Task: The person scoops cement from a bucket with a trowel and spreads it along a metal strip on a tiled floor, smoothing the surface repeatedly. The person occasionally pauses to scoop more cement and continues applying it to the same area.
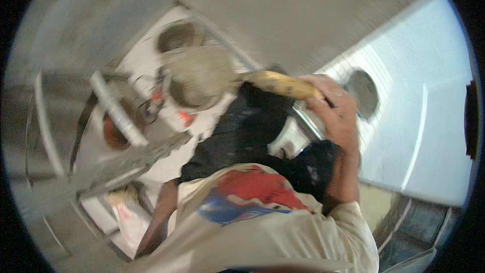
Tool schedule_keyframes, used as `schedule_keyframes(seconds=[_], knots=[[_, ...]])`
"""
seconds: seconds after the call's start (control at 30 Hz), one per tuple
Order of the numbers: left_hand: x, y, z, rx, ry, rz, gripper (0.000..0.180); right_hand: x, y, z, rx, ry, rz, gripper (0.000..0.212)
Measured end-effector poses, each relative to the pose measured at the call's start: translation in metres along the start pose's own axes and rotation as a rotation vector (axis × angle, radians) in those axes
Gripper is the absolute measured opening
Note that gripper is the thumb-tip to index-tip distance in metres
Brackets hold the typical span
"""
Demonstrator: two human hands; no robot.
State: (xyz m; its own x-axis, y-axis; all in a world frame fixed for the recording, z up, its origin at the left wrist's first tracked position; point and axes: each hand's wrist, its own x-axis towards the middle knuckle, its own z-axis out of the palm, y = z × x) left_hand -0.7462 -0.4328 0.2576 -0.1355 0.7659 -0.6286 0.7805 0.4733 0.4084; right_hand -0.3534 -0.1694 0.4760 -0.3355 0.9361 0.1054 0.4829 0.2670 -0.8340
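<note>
My right hand [336, 106] is raised in front of my body. Its fingers are closed round one end of a long yellow-brown tool [278, 83] with dark spots. The tool's other end looks grey and reaches left toward a mortar-smeared bucket [199, 78]; motion blur hides its exact kind. My left forearm [156, 220] hangs low beside my shirt, and the left hand does not show. Black trousers [242, 121] lie beneath the tool.
A second round container [177, 35] stands behind the bucket. A grey-crusted plank [101, 172] and a pale rail [118, 108] cross the left side, near a reddish-brown pot [116, 131]. At right, a round grey pan [362, 93] is by a pale blue wall [429, 121].
</note>
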Motion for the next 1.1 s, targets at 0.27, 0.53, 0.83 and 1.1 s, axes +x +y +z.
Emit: schedule_keyframes(seconds=[0.27, 0.53, 0.83, 1.1], knots=[[-0.004, 0.317, -0.122, -0.237, -0.254, 1.044, 0.038, -0.175, 0.076, -0.034, 0.38, 0.61, 0.108, 0.053], [0.015, 0.578, 0.087, -0.569, -0.598, 1.144, 0.053, -0.213, 0.115, -0.066, 0.084, 1.181, 0.465, 0.051], [0.214, 0.698, 0.145, -0.554, -0.809, 0.454, 0.014, -0.168, 0.39, -0.206, 0.367, 1.12, 0.957, 0.073], [0.29, 0.711, 0.149, -0.295, -0.897, 0.351, 0.017, -0.12, 0.546, -0.213, 0.715, 1.104, 0.967, 0.045]])
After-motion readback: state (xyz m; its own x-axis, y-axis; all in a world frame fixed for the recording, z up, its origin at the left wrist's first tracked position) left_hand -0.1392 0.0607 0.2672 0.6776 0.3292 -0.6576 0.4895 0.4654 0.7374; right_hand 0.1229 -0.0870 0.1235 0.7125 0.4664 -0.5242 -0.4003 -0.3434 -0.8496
